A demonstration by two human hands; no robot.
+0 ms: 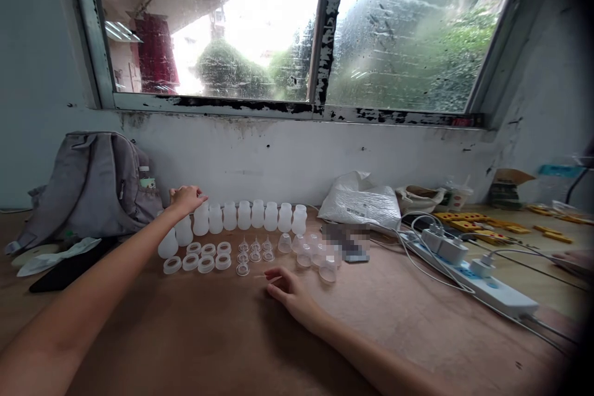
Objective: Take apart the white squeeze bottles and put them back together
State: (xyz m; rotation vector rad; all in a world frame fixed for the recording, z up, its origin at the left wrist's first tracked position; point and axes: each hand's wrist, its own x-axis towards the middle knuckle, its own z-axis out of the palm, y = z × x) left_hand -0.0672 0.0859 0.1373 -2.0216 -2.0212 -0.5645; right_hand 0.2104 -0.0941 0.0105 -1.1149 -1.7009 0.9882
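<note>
Frosted white plastic bottles (244, 216) are lined up on the brown table (208, 328), apparently being adjusted by the half-curled left hand (185, 200), its hold unclear; the half-open right hand (290, 292) is left empty. Light contact seems called for.

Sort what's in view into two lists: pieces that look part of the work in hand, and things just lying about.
Likely in the work, set out by the left hand and right hand:
frosted white bottles
white plastic rings
small clear pointed pieces
clear domed caps

Likely just lying about:
grey fabric backpack
silvery plastic bag
white power strip
yellow pieces
</note>
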